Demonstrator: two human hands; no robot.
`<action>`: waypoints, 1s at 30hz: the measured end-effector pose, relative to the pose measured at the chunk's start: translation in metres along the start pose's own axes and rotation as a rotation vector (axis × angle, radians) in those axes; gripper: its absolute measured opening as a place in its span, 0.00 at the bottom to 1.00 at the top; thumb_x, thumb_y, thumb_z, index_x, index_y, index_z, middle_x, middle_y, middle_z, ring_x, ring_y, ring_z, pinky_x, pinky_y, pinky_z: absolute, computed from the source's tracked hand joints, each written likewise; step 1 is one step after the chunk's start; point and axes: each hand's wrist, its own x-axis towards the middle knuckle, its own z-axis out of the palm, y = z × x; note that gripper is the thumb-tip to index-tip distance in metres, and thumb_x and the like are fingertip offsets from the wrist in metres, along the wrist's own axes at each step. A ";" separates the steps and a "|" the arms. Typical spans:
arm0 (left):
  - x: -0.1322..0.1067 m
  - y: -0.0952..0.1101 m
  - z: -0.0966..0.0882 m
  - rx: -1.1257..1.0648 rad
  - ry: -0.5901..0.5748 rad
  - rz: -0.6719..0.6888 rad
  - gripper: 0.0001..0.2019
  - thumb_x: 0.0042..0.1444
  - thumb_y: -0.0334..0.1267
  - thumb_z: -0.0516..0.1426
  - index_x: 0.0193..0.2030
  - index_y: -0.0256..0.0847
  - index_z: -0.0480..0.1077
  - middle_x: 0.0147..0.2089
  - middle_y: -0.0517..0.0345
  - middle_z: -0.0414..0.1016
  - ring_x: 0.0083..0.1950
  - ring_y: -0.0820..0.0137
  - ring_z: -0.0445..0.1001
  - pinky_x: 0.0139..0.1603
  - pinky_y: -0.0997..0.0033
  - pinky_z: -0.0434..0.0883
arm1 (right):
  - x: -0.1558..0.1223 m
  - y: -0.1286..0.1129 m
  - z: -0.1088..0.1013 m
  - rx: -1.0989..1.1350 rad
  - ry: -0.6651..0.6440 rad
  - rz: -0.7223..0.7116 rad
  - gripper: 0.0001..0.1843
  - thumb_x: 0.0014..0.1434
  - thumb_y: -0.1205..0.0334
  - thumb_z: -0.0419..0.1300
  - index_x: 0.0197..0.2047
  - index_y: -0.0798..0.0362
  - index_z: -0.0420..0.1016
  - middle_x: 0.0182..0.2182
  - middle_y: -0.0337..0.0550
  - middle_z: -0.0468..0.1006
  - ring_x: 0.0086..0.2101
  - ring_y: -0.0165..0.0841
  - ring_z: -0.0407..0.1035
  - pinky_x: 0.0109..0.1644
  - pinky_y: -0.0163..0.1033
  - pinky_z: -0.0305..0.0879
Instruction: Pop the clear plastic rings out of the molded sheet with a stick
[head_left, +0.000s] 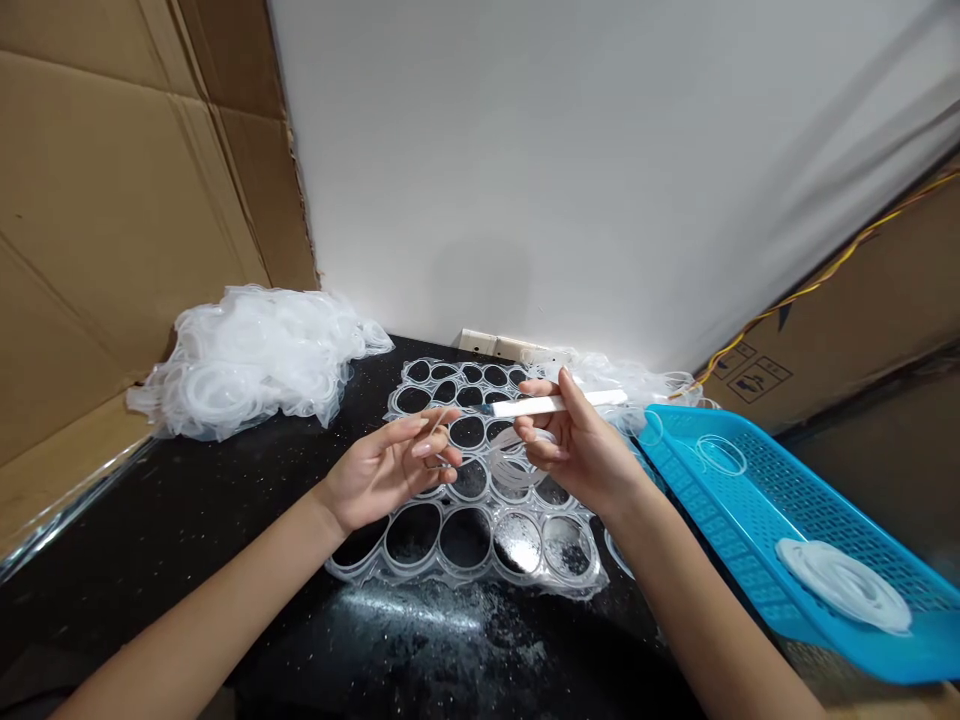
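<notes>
Over the table's middle, my left hand (397, 465) pinches a thin pale strip (441, 425) between thumb and fingers. My right hand (574, 440) is closed around a slim, white-handled pen-like tool (525, 406), whose thin dark tip points left toward my left fingertips. I cannot make out the tip's exact kind. A few loose translucent rings (510, 468) hang by my right fingers. Beneath both hands lies a translucent sheet of joined rings (465, 578) with large round holes in rows; my hands hide part of it.
A heap of clear ring sheets (255, 360) sits at the back left beside cardboard (112, 200). More clear scraps (592, 370) lie behind my right hand, near a power strip (495, 346). At right stands a blue basket (720, 530) holding stacked white rings (844, 585).
</notes>
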 end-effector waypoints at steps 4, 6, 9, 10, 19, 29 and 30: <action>0.006 0.005 -0.010 0.252 0.096 0.051 0.13 0.51 0.46 0.55 0.36 0.39 0.71 0.19 0.67 0.57 0.32 0.69 0.71 0.40 0.65 0.67 | -0.001 0.006 0.002 -0.136 0.025 -0.039 0.24 0.58 0.41 0.48 0.41 0.50 0.73 0.27 0.46 0.76 0.16 0.22 0.47 0.18 0.33 0.37; 0.009 0.011 -0.021 0.405 0.160 0.084 0.12 0.51 0.45 0.56 0.35 0.39 0.71 0.22 0.64 0.65 0.33 0.70 0.71 0.41 0.67 0.65 | 0.001 0.012 0.002 -0.218 0.040 -0.043 0.24 0.58 0.42 0.48 0.43 0.50 0.74 0.30 0.47 0.77 0.16 0.23 0.46 0.18 0.34 0.37; 0.010 0.021 -0.041 0.618 0.238 0.119 0.13 0.52 0.47 0.55 0.35 0.39 0.71 0.25 0.62 0.71 0.33 0.70 0.71 0.42 0.69 0.64 | 0.007 0.019 -0.003 -0.254 0.071 -0.039 0.24 0.58 0.43 0.48 0.44 0.50 0.74 0.30 0.45 0.75 0.16 0.22 0.43 0.18 0.35 0.36; 0.009 0.024 -0.047 0.687 0.257 0.124 0.13 0.52 0.48 0.55 0.35 0.40 0.71 0.26 0.61 0.72 0.34 0.69 0.72 0.42 0.69 0.64 | 0.009 0.019 -0.005 -0.241 0.086 -0.041 0.24 0.58 0.43 0.49 0.44 0.50 0.74 0.30 0.45 0.75 0.16 0.22 0.43 0.18 0.35 0.36; 0.034 0.025 -0.055 1.207 0.278 0.103 0.13 0.54 0.46 0.51 0.32 0.40 0.72 0.31 0.56 0.76 0.33 0.65 0.72 0.37 0.68 0.64 | -0.004 -0.030 -0.028 -0.213 0.295 -0.337 0.26 0.56 0.38 0.47 0.41 0.51 0.73 0.30 0.42 0.72 0.15 0.20 0.43 0.17 0.34 0.39; 0.065 0.019 -0.048 1.540 0.042 0.020 0.09 0.48 0.41 0.55 0.31 0.45 0.76 0.38 0.54 0.78 0.38 0.62 0.73 0.36 0.69 0.63 | -0.025 -0.058 -0.041 -0.345 0.427 -0.495 0.27 0.56 0.37 0.44 0.37 0.49 0.73 0.31 0.45 0.73 0.15 0.21 0.44 0.17 0.36 0.41; 0.061 0.019 -0.048 1.558 0.032 0.018 0.10 0.49 0.41 0.54 0.34 0.45 0.76 0.40 0.54 0.78 0.39 0.61 0.73 0.37 0.69 0.63 | -0.025 -0.057 -0.041 -0.337 0.414 -0.488 0.27 0.56 0.37 0.44 0.37 0.49 0.73 0.31 0.45 0.73 0.15 0.21 0.44 0.17 0.35 0.40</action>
